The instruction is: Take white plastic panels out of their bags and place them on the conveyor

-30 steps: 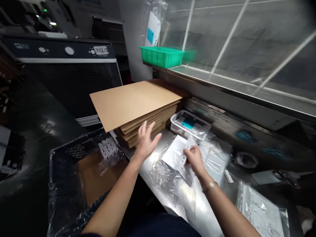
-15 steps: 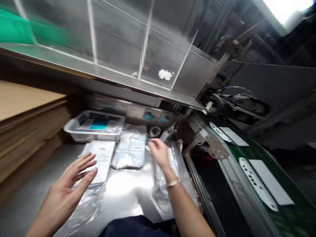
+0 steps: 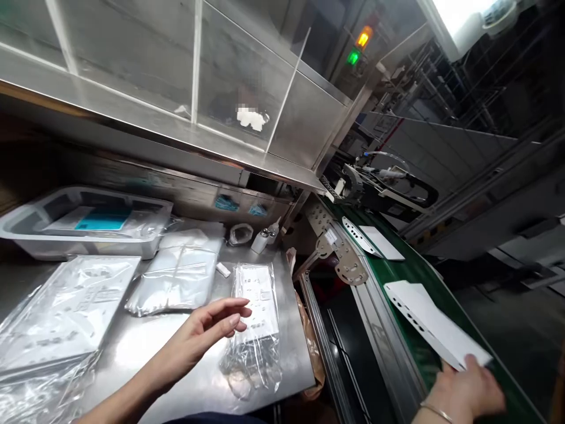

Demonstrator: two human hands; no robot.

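Right hand (image 3: 468, 391) pinches the near corner of a flat white punched card (image 3: 435, 330), fingers closed over its edge, card lying on the green belt (image 3: 417, 272). Left hand (image 3: 207, 330) hovers loosely open, holding nothing, fingertips just over a crinkly clear bagged card (image 3: 256, 312) on the shiny steel bench (image 3: 185, 377). Best to lift the stiff card level, avoid bending.

The left hand (image 3: 210, 325) hovers palm-down at mid-frame, fingers loosely extended and slightly curled, forearm bare and angled up from the lower left. The right hand (image 3: 470, 390) reaches low at the far right, fingers closed in a grip, a bracelet at the wrist.
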